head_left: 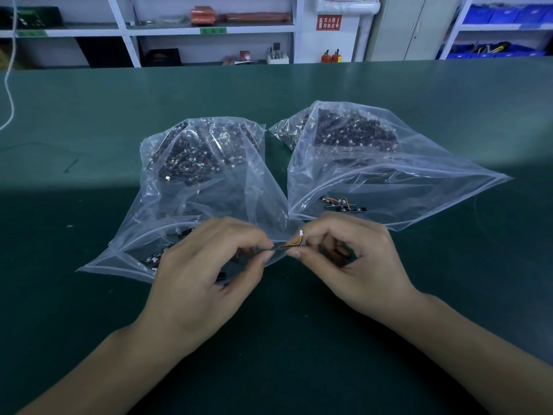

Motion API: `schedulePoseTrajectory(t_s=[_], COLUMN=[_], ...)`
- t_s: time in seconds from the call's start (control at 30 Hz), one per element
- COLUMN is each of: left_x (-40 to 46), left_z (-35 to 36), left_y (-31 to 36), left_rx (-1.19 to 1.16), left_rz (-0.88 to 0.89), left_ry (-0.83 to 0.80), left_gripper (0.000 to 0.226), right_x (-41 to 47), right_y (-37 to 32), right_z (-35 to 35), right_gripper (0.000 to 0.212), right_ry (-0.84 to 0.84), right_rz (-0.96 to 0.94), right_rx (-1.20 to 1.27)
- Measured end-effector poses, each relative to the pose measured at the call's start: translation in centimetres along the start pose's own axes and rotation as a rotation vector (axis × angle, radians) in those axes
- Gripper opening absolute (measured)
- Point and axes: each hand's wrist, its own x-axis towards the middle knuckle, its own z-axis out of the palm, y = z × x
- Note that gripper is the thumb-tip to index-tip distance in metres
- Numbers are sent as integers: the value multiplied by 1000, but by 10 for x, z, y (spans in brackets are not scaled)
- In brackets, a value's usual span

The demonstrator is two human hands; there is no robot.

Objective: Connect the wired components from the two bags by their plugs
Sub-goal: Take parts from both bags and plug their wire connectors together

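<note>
Mating the plugs next, I think: I'd keep both pinches close to the connector ends and line them up square before pushing. My left hand (206, 265) pinches a small dark component (263, 250); my right hand (353, 259) pinches its orange-yellow lead just below the white plug (301, 233). Everything sits between my fingertips, just in front of the mouths of the left bag (191, 187) and right bag (389, 175).

On the table (89, 115), the left bag (191, 187) lies at 11 o'clock from the hands and the right bag (374, 175) at 1 o'clock, side by side; shelves (209, 29) stand behind at 12.
</note>
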Motion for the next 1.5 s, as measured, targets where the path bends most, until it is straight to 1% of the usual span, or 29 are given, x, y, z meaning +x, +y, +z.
schedulePoseTrajectory(t_s=[0.13, 0.33, 0.63, 0.73, 0.83, 0.87, 0.97, 1.03, 1.17, 1.23, 1.27, 1.33, 1.37, 1.4, 1.5], left_x=[0, -2, -2, -2, -3, -2, 1, 2, 4, 7, 8, 10, 10, 10, 7], left_z=[0, 2, 0, 0, -1, -2, -8, -13, -16, -19, -20, -23, -24, -25, -24], left_y=[0, -3, -3, -2, -3, -4, -8, -10, -16, -22, -27, -35, -37, -39, -39], left_rx=[-15, -24, -37, 1, 36, 54, 112, 142, 274, 383, 423, 482, 513, 546, 586], left_rz=[26, -31, -25, 7, -16, -30, -44, -38, -34, 2, 17, 11, -8, -30, -117], left_ry=[-7, -14, -22, -29, -57, -62, -77, -97, -136, -161, -183, -256, -304, -354, -456], left_gripper=[17, 23, 15, 12, 10, 15, 45, 53, 55, 47, 40, 24, 21, 21, 28], right_x=[0, 0, 0, -1, 0, 1, 7, 10, 10, 9, 9, 8, 8, 8, 8], right_y=[-2, 1, 1, 2, 7, 9, 20, 28, 45, 50, 53, 56, 56, 56, 55], right_z=[1, 0, 0, -1, -4, -7, -22, -33, -42, -44, -47, -51, -53, -53, -49], right_gripper=[6, 9, 9, 10, 8, 7, 8, 11, 10, 10, 9, 5, 2, 7, 34], right_ry=[-3, -10, -24, -35, -3, 16, 33, 27, 84, 106, 114, 123, 122, 120, 87], right_rz=[5, 4, -2, -1, 17, 22, 38, 81, 256, 340, 383, 454, 466, 467, 459], right_rx=[8, -10, 16, 12, -37, -57, -154, -247, -331, -394, -432, -509, -550, -588, -636])
